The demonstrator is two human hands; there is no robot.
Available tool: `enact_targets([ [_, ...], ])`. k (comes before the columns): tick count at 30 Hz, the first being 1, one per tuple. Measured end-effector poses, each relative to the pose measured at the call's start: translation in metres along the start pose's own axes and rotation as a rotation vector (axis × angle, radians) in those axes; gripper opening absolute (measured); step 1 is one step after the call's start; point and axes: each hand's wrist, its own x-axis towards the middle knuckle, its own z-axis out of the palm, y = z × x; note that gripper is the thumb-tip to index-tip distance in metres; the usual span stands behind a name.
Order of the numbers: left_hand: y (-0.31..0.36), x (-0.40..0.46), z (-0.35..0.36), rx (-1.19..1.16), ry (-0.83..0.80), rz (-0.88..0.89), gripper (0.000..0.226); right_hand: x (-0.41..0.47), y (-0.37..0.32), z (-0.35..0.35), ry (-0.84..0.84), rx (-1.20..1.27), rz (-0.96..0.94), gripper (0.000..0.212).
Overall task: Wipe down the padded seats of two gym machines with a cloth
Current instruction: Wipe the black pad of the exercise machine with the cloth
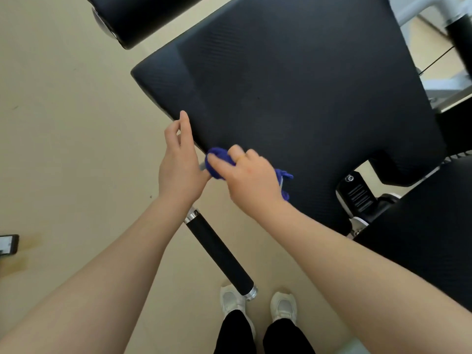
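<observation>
A large black padded seat (293, 85) fills the upper middle of the head view. My right hand (249, 177) grips a bunched blue cloth (219, 160) and holds it against the seat's near left edge. The cloth's loose end (284, 178) hangs out behind the hand. My left hand (180, 164) is just left of the cloth at the seat's edge, its fingers relaxed and raised, holding nothing. A second black pad (429, 226) lies at the lower right.
A black handle bar with chrome ends (221, 252) slants below the seat towards my white shoes (258, 305). A black roller pad (143, 19) sits at the top left. White frame tubes (431, 11) stand at the top right. A phone (9, 244) lies on the beige floor, far left.
</observation>
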Motion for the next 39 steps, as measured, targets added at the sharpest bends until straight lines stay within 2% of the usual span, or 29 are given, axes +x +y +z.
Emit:
enact_targets([
  [2,0.001,0.001,0.0,-0.008,-0.006,-0.007,0.104,0.005,0.013,-0.007,-0.05,-0.051,-0.175,0.054],
  [3,0.002,0.001,0.0,-0.024,-0.008,-0.019,0.107,0.014,0.025,-0.014,-0.044,-0.082,-0.202,0.053],
  [4,0.003,0.001,0.0,-0.038,-0.009,-0.034,0.11,0.022,0.037,-0.022,-0.023,-0.11,-0.153,0.052],
  [8,0.006,0.007,-0.001,-0.048,-0.015,-0.056,0.12,0.045,0.07,-0.033,0.118,-0.096,0.343,0.053],
  [10,0.007,0.012,-0.002,-0.065,-0.025,-0.07,0.126,0.046,0.054,-0.026,0.142,-0.07,0.402,0.051],
  [15,0.004,0.018,-0.001,-0.078,-0.023,-0.043,0.131,0.038,0.005,-0.008,0.05,-0.104,-0.011,0.052],
  [17,0.002,0.017,-0.002,-0.065,-0.026,-0.038,0.134,0.045,0.015,-0.012,0.055,-0.118,-0.08,0.048],
  [18,0.002,0.017,-0.003,-0.053,-0.027,-0.035,0.135,0.048,0.022,-0.016,0.093,-0.126,-0.05,0.045],
  [20,0.003,0.017,-0.003,-0.029,-0.025,-0.027,0.135,0.052,0.035,-0.023,0.181,-0.089,0.165,0.044],
  [22,0.006,0.017,-0.003,-0.013,-0.024,-0.028,0.135,0.054,0.037,-0.02,0.232,0.044,0.393,0.043],
  [23,0.007,0.017,-0.002,-0.011,-0.022,-0.033,0.135,0.053,0.029,-0.018,0.249,0.09,0.425,0.04],
  [24,0.008,0.018,-0.002,-0.014,-0.016,-0.035,0.134,0.052,0.019,-0.015,0.242,0.103,0.376,0.037],
  [28,0.004,0.018,-0.001,-0.044,0.026,0.001,0.114,0.044,-0.008,0.002,0.104,-0.013,-0.087,0.031],
  [30,0.003,0.015,-0.002,-0.079,-0.005,-0.005,0.12,0.057,0.004,-0.005,0.071,-0.067,-0.164,0.035],
  [32,0.002,0.012,-0.004,-0.119,-0.048,-0.035,0.126,0.075,0.023,-0.016,0.144,-0.15,-0.092,0.04],
  [33,0.002,0.011,-0.006,-0.129,-0.057,-0.047,0.125,0.085,0.034,-0.026,0.176,-0.174,0.014,0.044],
  [35,0.002,0.013,-0.011,-0.145,-0.016,-0.059,0.113,0.096,0.049,-0.035,0.153,-0.136,0.242,0.049],
  [36,0.003,0.016,-0.015,-0.167,0.027,-0.073,0.104,0.095,0.05,-0.033,0.138,-0.093,0.3,0.049],
  [37,0.005,0.021,-0.019,-0.195,0.062,-0.095,0.097,0.092,0.044,-0.031,0.134,-0.049,0.301,0.047],
  [39,0.008,0.029,-0.026,-0.23,0.087,-0.15,0.091,0.08,0.019,-0.025,0.103,0.02,0.128,0.042],
])
